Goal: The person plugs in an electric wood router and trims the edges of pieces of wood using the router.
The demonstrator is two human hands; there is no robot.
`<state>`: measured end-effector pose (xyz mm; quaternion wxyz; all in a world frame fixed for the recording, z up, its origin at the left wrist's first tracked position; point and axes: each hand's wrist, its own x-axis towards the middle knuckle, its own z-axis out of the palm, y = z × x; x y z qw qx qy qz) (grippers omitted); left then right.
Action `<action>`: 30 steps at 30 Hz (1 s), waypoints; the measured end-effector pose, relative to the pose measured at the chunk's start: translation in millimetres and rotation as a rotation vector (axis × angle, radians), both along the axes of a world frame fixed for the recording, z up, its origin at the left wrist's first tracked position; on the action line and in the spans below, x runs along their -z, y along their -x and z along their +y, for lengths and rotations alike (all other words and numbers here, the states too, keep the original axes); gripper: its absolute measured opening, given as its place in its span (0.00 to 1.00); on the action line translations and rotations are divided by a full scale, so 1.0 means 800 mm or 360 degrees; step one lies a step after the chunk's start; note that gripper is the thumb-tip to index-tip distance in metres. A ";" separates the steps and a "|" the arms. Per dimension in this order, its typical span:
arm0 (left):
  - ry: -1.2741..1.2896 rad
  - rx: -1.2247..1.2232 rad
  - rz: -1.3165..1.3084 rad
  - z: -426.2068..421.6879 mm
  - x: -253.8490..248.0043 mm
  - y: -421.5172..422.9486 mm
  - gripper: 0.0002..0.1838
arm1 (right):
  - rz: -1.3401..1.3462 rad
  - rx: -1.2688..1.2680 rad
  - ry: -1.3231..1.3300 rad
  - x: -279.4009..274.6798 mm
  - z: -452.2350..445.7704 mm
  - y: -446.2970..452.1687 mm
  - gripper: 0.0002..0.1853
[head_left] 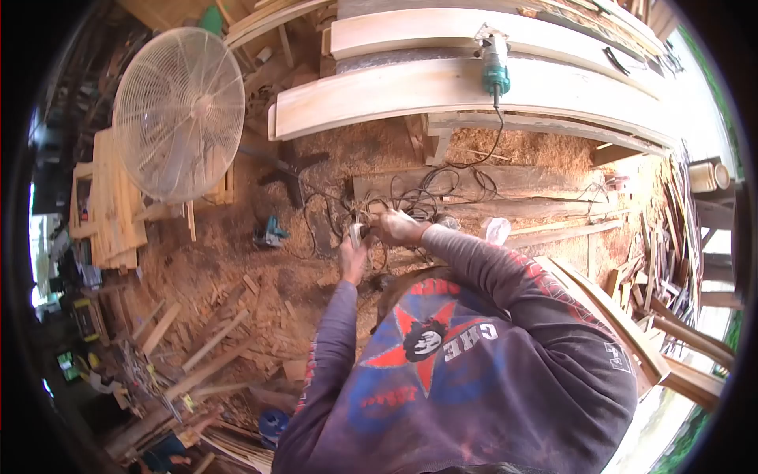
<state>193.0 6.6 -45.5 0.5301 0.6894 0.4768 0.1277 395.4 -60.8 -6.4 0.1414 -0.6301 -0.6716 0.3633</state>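
My left hand (354, 251) is closed around a small dark item with a pale edge, too small to name. Right beside it, the fingers of my right hand (400, 227) are closed and bent toward the same spot; whatever they grip is hidden. Loose loops of black power cord (426, 192) lie on the sawdust-covered floor just beyond and around both hands. From these loops a cord runs up to a teal and silver power tool (496, 67), which stands on a pale plank (379, 92).
A large round fan (180, 114) stands at upper left, near stacked boards (114, 197). A teal power tool (272, 232) sits on the floor left of my hands. Wood offcuts (217, 340) litter the lower left. Scrap strips (683, 229) pile up at right.
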 end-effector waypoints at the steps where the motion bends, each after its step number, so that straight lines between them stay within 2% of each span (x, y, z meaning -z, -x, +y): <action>1: -0.0157 0.0046 0.0175 0.003 0.010 -0.002 0.23 | -0.0026 0.0199 -0.0041 -0.028 -0.018 0.004 0.22; 2: -0.0160 0.0079 0.0165 0.008 0.022 -0.005 0.23 | -0.0020 0.0342 -0.0074 -0.027 -0.031 0.004 0.24; 4: 0.0811 -0.0335 -0.0172 0.016 0.050 -0.020 0.17 | 0.0110 0.0527 -0.0094 -0.020 -0.055 -0.023 0.29; 5: 0.0829 -0.0311 -0.0190 0.028 0.078 -0.026 0.17 | 0.0227 0.0608 0.0016 -0.015 -0.073 -0.046 0.29; 6: 0.1237 -0.0560 -0.0399 0.050 0.114 -0.031 0.15 | 0.0344 0.0693 0.0121 -0.008 -0.094 -0.073 0.29; 7: 0.1645 -0.0804 -0.0600 0.075 0.144 -0.038 0.13 | 0.0276 0.0783 0.0275 0.001 -0.117 -0.100 0.27; 10: 0.1605 -0.1041 -0.0784 0.134 0.195 -0.070 0.09 | 0.0076 0.1011 0.0411 0.060 -0.242 -0.185 0.26; 11: 0.1590 -0.1083 -0.0888 0.156 0.207 -0.083 0.09 | -0.0118 0.1111 0.0542 0.084 -0.288 -0.208 0.25; 12: 0.1540 -0.1145 -0.0842 0.178 0.216 -0.097 0.10 | -0.0031 0.1254 0.0985 0.068 -0.317 -0.236 0.25; 13: 0.1490 -0.1189 -0.0793 0.200 0.224 -0.114 0.10 | -0.0031 0.1090 0.0944 0.122 -0.386 -0.267 0.25; 14: 0.1120 -0.0766 -0.0743 0.222 0.253 -0.107 0.10 | -0.0091 0.1622 0.1228 0.100 -0.422 -0.276 0.25; 16: 0.1015 -0.0794 -0.0687 0.238 0.243 -0.138 0.10 | -0.0471 0.0641 0.1647 0.313 -0.607 -0.321 0.28; 17: 0.1277 -0.1249 -0.0654 0.240 0.215 -0.164 0.11 | -0.0337 0.1906 0.1359 0.219 -0.622 -0.298 0.24; 18: 0.1234 -0.1275 -0.0594 0.248 0.211 -0.183 0.11 | -0.0390 0.1893 0.1520 0.162 -0.636 -0.294 0.25; 19: 0.1190 -0.1296 -0.0530 0.251 0.204 -0.201 0.12 | -0.0328 0.1942 0.1554 0.185 -0.673 -0.291 0.25; 21: 0.1161 -0.1319 -0.0474 0.259 0.201 -0.231 0.12 | -0.0192 0.2126 0.1592 0.122 -0.663 -0.283 0.24; 25: 0.0916 -0.0962 -0.0099 0.254 0.194 -0.297 0.17 | 0.0185 0.2423 0.1287 0.069 -0.614 -0.265 0.24; 27: 0.0869 -0.0823 0.0054 0.255 0.198 -0.335 0.20 | 0.0352 0.2680 0.1007 0.076 -0.589 -0.234 0.23; 30: 0.0844 -0.0636 0.0256 0.258 0.212 -0.395 0.25 | 0.0491 0.2919 0.0901 0.061 -0.547 -0.168 0.23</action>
